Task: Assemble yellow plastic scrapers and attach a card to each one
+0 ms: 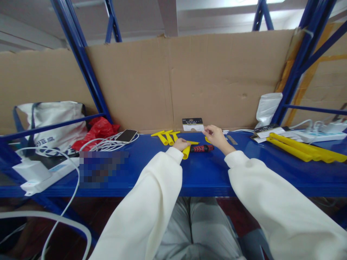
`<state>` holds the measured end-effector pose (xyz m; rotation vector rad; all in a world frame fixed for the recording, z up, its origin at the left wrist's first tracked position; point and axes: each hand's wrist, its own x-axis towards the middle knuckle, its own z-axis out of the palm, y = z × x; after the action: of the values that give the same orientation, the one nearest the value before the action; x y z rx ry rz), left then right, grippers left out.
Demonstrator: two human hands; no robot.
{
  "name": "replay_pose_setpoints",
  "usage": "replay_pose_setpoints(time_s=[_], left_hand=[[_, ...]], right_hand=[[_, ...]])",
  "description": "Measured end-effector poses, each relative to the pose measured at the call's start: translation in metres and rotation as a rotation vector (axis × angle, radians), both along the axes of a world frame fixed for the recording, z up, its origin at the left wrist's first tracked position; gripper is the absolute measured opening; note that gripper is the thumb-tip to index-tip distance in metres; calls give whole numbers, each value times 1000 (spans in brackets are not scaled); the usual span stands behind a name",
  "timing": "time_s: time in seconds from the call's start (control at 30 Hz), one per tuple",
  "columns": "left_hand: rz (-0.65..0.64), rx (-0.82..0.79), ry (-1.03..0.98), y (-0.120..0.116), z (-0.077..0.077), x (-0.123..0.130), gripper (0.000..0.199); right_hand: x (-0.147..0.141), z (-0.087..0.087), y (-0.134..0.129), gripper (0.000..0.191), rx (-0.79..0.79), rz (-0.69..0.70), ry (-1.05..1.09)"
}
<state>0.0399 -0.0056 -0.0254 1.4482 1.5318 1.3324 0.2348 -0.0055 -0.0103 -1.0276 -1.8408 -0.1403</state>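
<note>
Fingers of the left hand (pixel 180 144) are bent and closed over a yellow T-shaped piece (pixel 185 153), gripping it near the middle, so that its round tube end comes out below the hand toward the front edge of the table and a thin yellow bar reaches out to the right. On the right hand (pixel 216 136), thumb and forefinger are drawn nearly together at the lower right corner of a printed card (pixel 193 124); whether they pinch the card or only meet it I cannot tell. Some yellow item (pixel 207 139) shows just under that hand, mostly hidden. The gripped piece is plain, bright yellow and smooth, its tube wider at the open end; the card is black along the top and white below, and stands roughly upright before the cardboard wall (pixel 217 79). Between the hands, just beside the yellow tube, a red and black handle (pixel 202 148) lies crosswise on the blue table (pixel 206 173). Three more yellow T-shaped pieces (pixel 163 138) lie in a row beyond the left hand, and a small metal strip (pixel 232 140) sits just right of the right hand. Farther right are long yellow tubes (pixel 295 150) near a stack of cards (pixel 267 131); well to the left lie a phone (pixel 127 136) and coiled white cable (pixel 104 145).
</note>
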Motion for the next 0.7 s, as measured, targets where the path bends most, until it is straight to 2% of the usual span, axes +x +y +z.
replay_pose_setpoints(time_s=[0.17,0.3,0.4,0.53,0.7], left_hand=[[-41,-87,12,-2,2,1,29],[34,-39,-42,1,1,0,29],[76,-34,-173,6,0,0,31],[41,-52,-383,9,4,-2,23],[145,-23,-551,13,9,-9,17]], right_hand=[[-2,0,-1,12,-23,-4,3],[-2,1,-1,14,2,-26,29],[1,2,-2,15,66,-73,95],[5,2,1,16,99,-108,233],[6,-2,14,21,9,27,448]])
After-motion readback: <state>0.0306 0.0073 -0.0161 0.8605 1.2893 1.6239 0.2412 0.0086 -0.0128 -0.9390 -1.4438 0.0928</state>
